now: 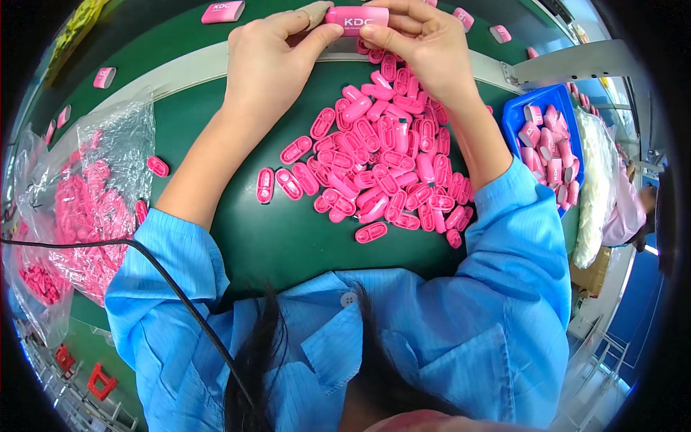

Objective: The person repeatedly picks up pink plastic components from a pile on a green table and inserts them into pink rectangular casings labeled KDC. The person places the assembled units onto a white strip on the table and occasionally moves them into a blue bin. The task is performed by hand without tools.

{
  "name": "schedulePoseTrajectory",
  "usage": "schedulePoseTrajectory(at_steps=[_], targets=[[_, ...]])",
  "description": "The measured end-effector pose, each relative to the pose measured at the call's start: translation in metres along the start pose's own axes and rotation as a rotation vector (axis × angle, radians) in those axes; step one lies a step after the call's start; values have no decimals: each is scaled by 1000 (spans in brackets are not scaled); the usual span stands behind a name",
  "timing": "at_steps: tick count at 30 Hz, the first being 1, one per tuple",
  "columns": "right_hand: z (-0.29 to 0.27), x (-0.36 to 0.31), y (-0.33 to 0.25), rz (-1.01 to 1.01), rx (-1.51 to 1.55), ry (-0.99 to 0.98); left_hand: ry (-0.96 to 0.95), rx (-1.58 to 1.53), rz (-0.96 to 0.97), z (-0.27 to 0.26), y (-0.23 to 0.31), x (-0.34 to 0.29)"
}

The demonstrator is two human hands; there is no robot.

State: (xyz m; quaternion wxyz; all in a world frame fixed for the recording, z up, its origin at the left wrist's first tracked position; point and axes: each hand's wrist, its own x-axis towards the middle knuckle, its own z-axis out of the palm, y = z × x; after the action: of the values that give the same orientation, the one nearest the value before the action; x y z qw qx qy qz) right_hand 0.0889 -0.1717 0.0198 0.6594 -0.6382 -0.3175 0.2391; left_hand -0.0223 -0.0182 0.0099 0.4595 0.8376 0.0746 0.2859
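Observation:
At the far edge of the green table, my two hands hold a glossy pink gradient plastic shell with white print on it. My left hand is closed at its left end, thumb below and a beige finger cot on the forefinger. Thumb and fingers of my right hand pinch the right end. Whether a smaller part sits inside the shell is hidden. Between my forearms, a heap of small pink oval caps spreads over the table, several with their hollow side up.
A clear plastic bag of pink parts lies at the left. On the right stands a blue bin of pink shells, beside a white bag. Beyond a pale curved rail, scattered shells lie on a green surface. A black cable crosses my left sleeve.

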Motion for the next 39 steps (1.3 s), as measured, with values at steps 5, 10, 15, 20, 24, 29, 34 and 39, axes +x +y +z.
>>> schedulePoseTrajectory(at_steps=[5, 10, 15, 20, 24, 29, 34, 39], targets=[[4, 2, 1, -30, 17, 55, -38, -447, -59, 18, 2, -9], [22, 28, 4, -84, -173, 81, -71, -63, -29, 2, 8, 0], [33, 81, 21, -18, -392, -4, 297, 573, 350, -8, -32, 17], [16, 114, 19, -353, -873, 184, -28, 385, 116, 2, -9, 22], [5, 109, 4, -127, -1191, 223, -201, 527, 100, 28, 0, 31], [-4, 104, 39, -385, -967, 220, -229, 540, 194, 36, -12, 24], [-10, 46, 4, -29, -274, 78, -127, 55, -28, 6, -27, 17], [-8, 15, 17, 79, -33, -27, -137, -670, -314, 7, -29, 16]])
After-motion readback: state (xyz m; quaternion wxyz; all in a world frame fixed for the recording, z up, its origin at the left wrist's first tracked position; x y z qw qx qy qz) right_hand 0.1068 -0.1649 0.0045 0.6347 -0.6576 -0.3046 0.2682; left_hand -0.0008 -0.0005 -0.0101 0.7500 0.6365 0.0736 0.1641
